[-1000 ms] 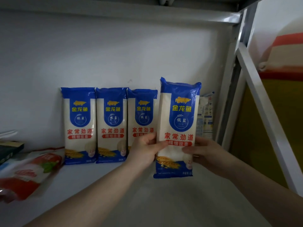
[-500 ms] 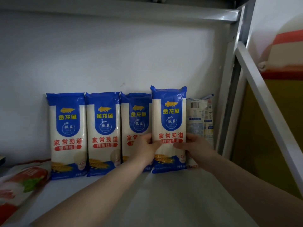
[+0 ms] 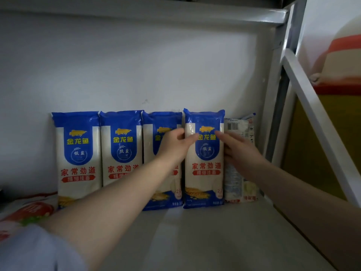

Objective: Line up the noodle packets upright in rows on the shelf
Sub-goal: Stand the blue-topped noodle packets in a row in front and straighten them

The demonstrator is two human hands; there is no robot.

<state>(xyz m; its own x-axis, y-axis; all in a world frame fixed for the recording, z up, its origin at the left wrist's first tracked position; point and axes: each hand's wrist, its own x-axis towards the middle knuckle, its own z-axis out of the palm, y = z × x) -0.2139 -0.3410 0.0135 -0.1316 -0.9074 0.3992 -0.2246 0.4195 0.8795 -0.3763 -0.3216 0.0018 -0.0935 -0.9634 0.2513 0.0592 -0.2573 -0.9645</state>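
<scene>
- Grey shelf board spreads bare in front of me, under a white back wall and a metal frame post on the right.
- Nearest me on the left, a red and white bag lies flat at the shelf's edge, beside my sleeve.
- My left hand reaches across the third packet, fingers loose and extended, the tips touching the upper left edge of the fourth packet; it grips nothing.
- My right hand lies flat-fingered against the fourth packet's upper right edge, spread rather than closed, also gripping nothing.
- That fourth packet stands upright on the shelf, its base just forward of the others, pressed between my two hands' fingertips.
- Behind my forearm, the first packet and the second packet stand upright, side by side, against the wall.
- A paler packet with a barcode stands at the far right, touching the fourth.
</scene>
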